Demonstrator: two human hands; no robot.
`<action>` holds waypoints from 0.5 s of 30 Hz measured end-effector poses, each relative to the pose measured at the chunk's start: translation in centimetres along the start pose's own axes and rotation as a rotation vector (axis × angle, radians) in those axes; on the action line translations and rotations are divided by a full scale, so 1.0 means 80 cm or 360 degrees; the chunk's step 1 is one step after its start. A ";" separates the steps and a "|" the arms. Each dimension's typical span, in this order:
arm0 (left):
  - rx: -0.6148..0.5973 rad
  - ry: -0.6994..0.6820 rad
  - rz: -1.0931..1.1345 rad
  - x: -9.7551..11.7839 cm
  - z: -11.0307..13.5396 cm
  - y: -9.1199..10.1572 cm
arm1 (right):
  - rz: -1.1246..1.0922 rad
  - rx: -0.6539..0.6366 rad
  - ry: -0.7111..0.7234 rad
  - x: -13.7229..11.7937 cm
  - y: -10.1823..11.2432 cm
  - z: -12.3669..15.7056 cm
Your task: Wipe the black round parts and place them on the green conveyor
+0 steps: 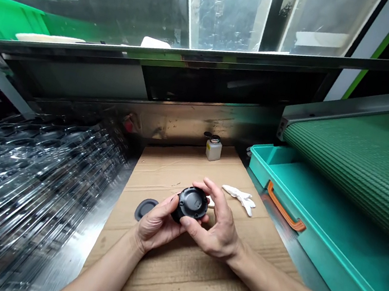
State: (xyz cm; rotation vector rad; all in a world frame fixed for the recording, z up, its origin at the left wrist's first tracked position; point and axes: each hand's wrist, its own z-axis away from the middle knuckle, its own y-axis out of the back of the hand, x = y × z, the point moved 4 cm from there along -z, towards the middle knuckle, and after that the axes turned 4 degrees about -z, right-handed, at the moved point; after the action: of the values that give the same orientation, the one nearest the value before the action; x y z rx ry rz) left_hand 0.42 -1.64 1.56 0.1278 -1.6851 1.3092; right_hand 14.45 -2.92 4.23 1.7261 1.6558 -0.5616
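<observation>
Matt black plastic cap (pixel 191 203); rough brown cardboard (pixel 174 270).

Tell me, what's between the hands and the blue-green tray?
A white glove lies on the cardboard between the right hand, which holds the black round part, and the teal tray; the head view shows it.

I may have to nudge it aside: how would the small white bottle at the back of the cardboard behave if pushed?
The small white bottle looks light, so it would probably slide on the flat brown cardboard sheet. Standing upright, it might tip if pushed near its top.
</observation>
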 end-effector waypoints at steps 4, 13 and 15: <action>0.0024 -0.0011 -0.0043 -0.001 0.000 0.001 | 0.0066 -0.0062 0.0021 -0.004 0.005 -0.005; 0.0066 -0.0096 -0.0052 -0.002 -0.005 -0.006 | -0.0085 -0.0298 -0.0191 0.006 0.014 -0.024; 0.0057 -0.0104 -0.0024 -0.001 -0.004 -0.008 | -0.0302 -0.0308 -0.0358 0.015 0.011 -0.022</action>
State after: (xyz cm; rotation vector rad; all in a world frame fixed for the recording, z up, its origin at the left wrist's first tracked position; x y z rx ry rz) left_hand 1.00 -1.70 1.92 0.2062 -1.7130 1.3370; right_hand 15.15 -0.80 4.72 1.3265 1.6619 -0.6360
